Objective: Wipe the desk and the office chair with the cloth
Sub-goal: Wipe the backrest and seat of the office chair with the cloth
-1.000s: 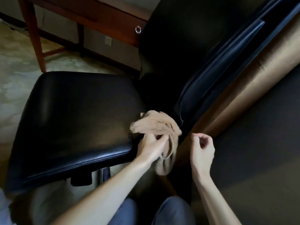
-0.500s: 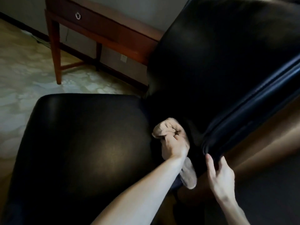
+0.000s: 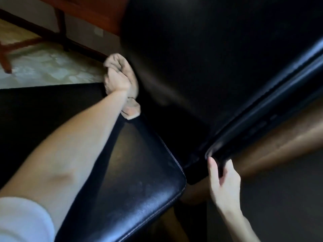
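wiping along the office chair (image 3: 209, 49) back, left edge
left hand (image 3: 117, 79) is fisted round the bunched cloth (image 3: 114, 61) at the far left edge of the back; right hand (image 3: 223, 180) pinches its near right edge. if that pinch slackens, the wiping push could likely swivel the chair away.

One chair (image 3: 139, 180), one cloth (image 3: 114, 61), two hands (image 3: 117, 81) (image 3: 224, 182), seemingly one desk (image 3: 97, 13).

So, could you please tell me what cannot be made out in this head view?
Head view:
- desk: top cut off by the upper edge, right part behind the chair back.
- left hand: fingers buried in the cloth, blurred.
- right hand: grip on the armrest blurred.
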The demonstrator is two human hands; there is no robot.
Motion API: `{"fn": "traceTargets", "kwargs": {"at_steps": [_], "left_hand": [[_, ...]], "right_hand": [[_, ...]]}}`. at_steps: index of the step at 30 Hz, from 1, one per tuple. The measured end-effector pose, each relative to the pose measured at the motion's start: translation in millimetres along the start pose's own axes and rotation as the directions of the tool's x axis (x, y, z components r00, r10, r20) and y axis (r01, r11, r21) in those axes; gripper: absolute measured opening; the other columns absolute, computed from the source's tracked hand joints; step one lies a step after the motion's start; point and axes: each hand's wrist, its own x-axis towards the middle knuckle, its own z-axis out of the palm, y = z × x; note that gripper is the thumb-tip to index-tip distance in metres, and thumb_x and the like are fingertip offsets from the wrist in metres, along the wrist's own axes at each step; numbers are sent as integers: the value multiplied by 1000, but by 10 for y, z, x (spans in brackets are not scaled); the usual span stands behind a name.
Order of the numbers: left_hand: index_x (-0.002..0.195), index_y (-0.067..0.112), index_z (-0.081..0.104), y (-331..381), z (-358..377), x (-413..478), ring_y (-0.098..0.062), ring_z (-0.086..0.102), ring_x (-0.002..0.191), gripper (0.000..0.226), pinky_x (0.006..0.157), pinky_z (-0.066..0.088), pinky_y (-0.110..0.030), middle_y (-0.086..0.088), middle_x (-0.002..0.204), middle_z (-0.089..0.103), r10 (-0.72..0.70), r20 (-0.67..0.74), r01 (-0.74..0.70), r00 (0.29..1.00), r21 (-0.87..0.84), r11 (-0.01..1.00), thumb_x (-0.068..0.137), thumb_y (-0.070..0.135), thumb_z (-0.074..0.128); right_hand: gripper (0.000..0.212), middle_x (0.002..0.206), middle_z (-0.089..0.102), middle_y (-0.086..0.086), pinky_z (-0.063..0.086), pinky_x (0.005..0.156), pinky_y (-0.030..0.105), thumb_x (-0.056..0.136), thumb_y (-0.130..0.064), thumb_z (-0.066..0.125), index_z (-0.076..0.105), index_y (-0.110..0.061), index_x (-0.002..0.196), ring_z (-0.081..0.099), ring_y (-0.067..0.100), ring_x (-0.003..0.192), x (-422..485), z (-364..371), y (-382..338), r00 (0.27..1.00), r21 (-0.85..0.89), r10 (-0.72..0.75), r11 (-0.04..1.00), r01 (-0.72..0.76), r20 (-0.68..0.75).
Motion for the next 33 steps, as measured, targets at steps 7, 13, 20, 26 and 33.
{"fn": "traceTargets", "kwargs": {"at_steps": [7,13,20,26,33], "left_hand": [[135,17,61,-135,75,-45,-36,52,134,43,108,40,-39,-17,140,60,12,126,-28,992,123,992,105,34,35],[141,20,56,-218,-135,-777,-44,55,128,48,107,40,-43,-23,135,62,47,329,-121,943,210,970,102,42,37],[119,17,61,-509,-448,-2173,-46,60,115,35,98,44,-43,-25,120,66,73,443,-173,894,190,966,102,41,42],[122,17,63,-669,-805,-2956,-42,55,120,35,107,37,-43,-23,125,64,57,492,-159,869,168,973,102,40,45],[107,12,71,-911,-1148,-3688,-39,60,114,32,98,40,-40,-20,114,72,74,557,-170,828,124,978,102,35,50]], "right_hand": [[49,93,68,-25,44,72,9,102,-53,47,61,-18,133,63,-4,79,124,187,-323,999,-93,48,994,-48,-3],[50,112,70,-7,44,84,17,105,-50,45,54,-17,142,62,3,95,-56,251,-446,998,-106,53,993,-57,-43],[49,109,73,13,53,83,43,104,-45,42,48,-16,144,68,39,96,-119,218,-567,997,-181,74,980,-78,-33],[22,84,64,-5,44,70,34,107,-39,44,39,-35,127,65,25,76,-257,154,-693,996,-237,86,968,-85,-5],[28,75,62,-12,43,64,36,103,-62,37,38,-36,92,57,8,67,-342,-146,-828,976,-372,155,924,-90,150]]}}
